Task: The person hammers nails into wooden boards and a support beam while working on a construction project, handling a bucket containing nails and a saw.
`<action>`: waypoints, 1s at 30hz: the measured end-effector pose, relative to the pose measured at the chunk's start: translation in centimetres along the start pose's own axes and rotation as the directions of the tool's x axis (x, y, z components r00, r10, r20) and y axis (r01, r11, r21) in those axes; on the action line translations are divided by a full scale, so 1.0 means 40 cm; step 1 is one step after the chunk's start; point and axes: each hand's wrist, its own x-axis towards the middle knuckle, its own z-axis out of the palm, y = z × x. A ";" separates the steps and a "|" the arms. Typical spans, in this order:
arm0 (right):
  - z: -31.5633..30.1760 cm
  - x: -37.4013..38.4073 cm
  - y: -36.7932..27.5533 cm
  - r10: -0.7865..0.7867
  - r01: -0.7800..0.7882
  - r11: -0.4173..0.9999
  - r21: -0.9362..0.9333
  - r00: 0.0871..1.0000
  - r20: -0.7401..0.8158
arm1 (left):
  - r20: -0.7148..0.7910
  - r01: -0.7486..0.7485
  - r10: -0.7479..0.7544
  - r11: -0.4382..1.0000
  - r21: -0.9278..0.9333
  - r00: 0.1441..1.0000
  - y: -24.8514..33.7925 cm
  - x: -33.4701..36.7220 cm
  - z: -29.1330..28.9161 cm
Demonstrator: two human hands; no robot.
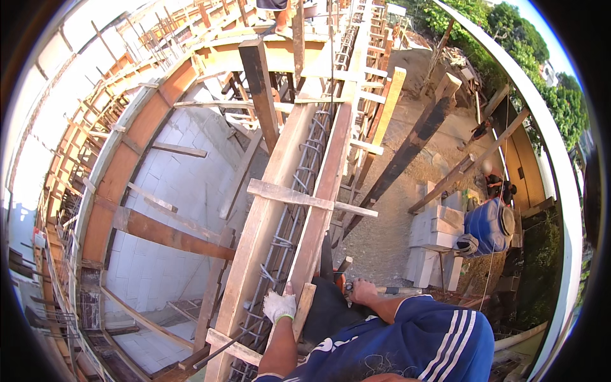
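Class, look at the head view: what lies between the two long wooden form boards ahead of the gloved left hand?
In the head view, a steel rebar cage runs between the form boards, ahead of the left hand.

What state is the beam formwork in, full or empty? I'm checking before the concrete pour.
Empty of concrete: the rebar cage shows bare between the formwork boards, with gaps visible beneath.

Short wooden slat (304, 310): pale, unpainted, stood nearly upright, leaning slightly right, near end of the long plank formwork (318, 191). Rebar cage (289, 223) lay inside the formwork channel, running far.
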 end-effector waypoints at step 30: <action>0.000 0.001 0.004 -0.008 0.009 0.999 0.032 1.000 -0.003 | -0.038 -0.003 0.004 1.000 0.005 0.999 -0.011 -0.004 0.016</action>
